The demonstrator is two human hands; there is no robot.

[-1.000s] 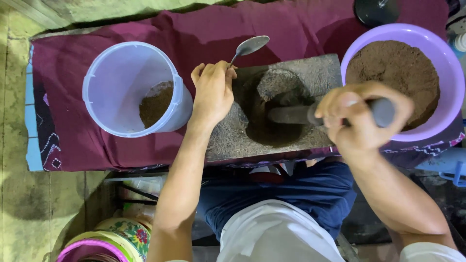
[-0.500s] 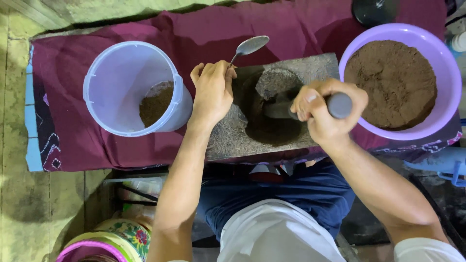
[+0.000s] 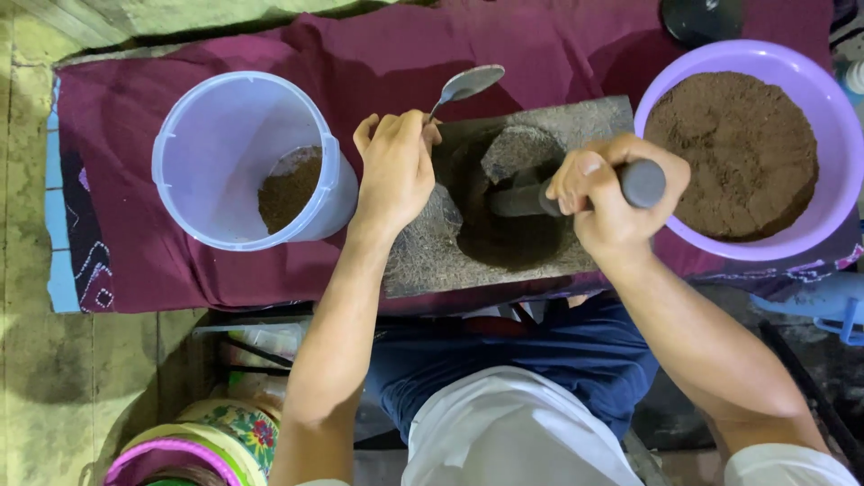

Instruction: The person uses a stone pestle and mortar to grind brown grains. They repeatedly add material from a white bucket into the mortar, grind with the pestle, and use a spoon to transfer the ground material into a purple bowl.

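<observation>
A square grey stone mortar (image 3: 423, 261) with a dark hollow sits on a maroon cloth (image 3: 270, 54). My right hand (image 3: 616, 193) grips a dark stone pestle (image 3: 531, 198) whose head lies inside the hollow. My left hand (image 3: 396, 171) rests on the mortar's left rim and holds a metal spoon (image 3: 463, 85), bowl pointing up and away. Left of the mortar stands a clear lilac plastic tub (image 3: 202, 135) with a little brown powder (image 3: 288, 184) at its bottom. To the right, a purple bowl (image 3: 810, 90) is filled with brown powder (image 3: 733, 153).
A dark round object (image 3: 702, 18) sits at the cloth's top right edge. Blue plastic (image 3: 828, 310) lies at lower right. A floral tin and pink-rimmed container (image 3: 198, 441) sit on the floor at lower left, next to my knee. The floor is worn greenish concrete.
My right hand with the pestle slid left toward the mortar, then shifted slightly back right. My left hand and the spoon stayed put.
</observation>
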